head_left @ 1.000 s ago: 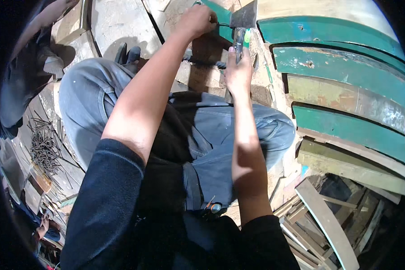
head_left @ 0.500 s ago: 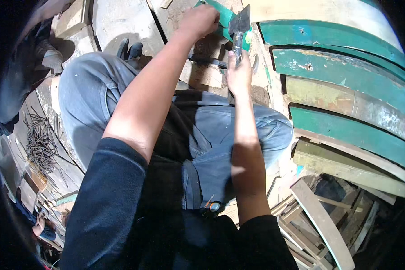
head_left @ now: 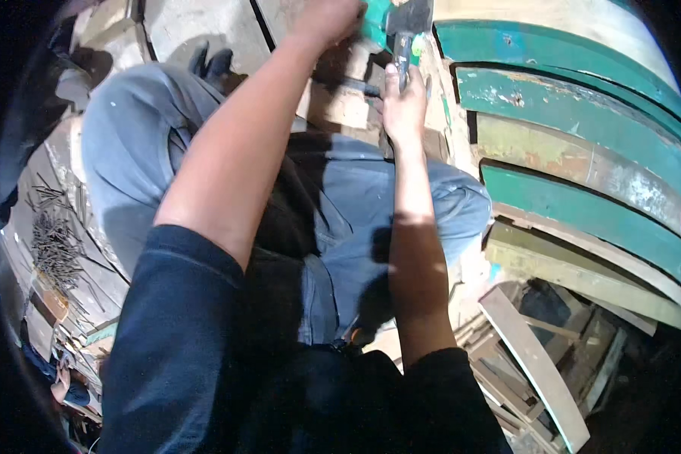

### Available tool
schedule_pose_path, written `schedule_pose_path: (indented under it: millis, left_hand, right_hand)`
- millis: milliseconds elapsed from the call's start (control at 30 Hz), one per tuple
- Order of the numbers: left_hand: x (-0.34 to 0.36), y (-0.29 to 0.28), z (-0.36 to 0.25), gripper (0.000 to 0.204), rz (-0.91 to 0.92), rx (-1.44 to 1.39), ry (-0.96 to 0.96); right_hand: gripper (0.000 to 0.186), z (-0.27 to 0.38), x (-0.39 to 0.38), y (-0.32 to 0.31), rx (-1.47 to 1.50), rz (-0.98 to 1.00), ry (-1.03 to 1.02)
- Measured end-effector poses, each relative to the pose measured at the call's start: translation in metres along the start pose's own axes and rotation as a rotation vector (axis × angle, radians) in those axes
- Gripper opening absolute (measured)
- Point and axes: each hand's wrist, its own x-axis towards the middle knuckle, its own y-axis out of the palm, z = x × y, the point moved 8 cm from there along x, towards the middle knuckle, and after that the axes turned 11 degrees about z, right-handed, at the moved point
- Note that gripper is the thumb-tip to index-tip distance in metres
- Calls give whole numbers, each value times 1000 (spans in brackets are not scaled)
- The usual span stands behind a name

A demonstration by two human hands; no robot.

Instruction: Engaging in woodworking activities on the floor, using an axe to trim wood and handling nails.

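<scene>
My right hand (head_left: 405, 110) is closed round the handle of a hatchet (head_left: 410, 18), whose dark, flared metal head stands at the top over a green-painted board (head_left: 374, 26). My left hand (head_left: 327, 20) is at the upper edge, with its fingers curled at the left side of that board. The fingertips there are partly hidden, and the board runs out of the picture. Beneath my hands, my bent legs in worn blue-grey trousers (head_left: 356, 197) fill the middle.
Curved slats in green (head_left: 567, 106) and bare wood line the right side. At the lower right lies a heap of scrap wood (head_left: 533, 363). A pile of nails (head_left: 55, 246) sits at the left. Other people's legs (head_left: 34, 129) and a hand (head_left: 60, 382) show at the left rim.
Both hands and the hatchet sit slightly higher in the picture, with my left hand now partly cut by the top edge. The whole view has shifted a little.
</scene>
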Motion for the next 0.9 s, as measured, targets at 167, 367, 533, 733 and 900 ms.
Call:
schedule_pose_path:
  millis: [167,367,533,733,900]
  left_hand:
    - [3,11,14,16,-178,130,53]
    - [-4,14,21,26,-292,162,-31]
    - [9,22,11,23,-12,154,-9]
    - [15,27,23,21,-249,-8,27]
    - [3,18,16,18,-402,-27,264]
  right_hand:
    - [29,9,3,8,-64,31,-17]
    - [34,38,-10,2,-161,-51,-32]
    - [32,79,-11,-13,-204,-66,-89]
    - [32,46,-12,4,-256,14,-133]
    - [30,65,-7,-6,-95,-44,-22]
